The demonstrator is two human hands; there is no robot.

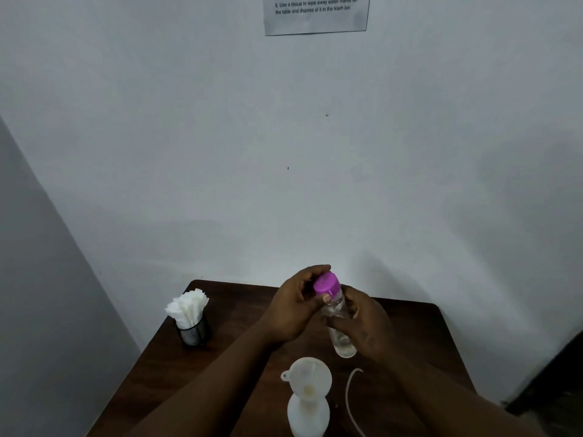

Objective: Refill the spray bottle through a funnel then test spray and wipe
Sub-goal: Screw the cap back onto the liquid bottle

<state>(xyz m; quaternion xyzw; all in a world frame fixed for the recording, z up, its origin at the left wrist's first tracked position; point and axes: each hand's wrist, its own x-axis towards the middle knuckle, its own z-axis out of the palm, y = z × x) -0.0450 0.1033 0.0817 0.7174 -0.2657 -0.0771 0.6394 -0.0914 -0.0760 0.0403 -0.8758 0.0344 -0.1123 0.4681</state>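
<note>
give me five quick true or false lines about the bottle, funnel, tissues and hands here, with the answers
1. Both hands hold the clear plastic bottle with the purple cap above the dark wooden table. True.
2. The left hand has its grip at the purple cap. True.
3. The white plastic funnel lies flat on the table. False: it sits in the neck of the white spray bottle.
4. The white folded tissues stand in a red box. False: they are in a black mesh cup.
5. The right hand grips the bottle's body. True.
</note>
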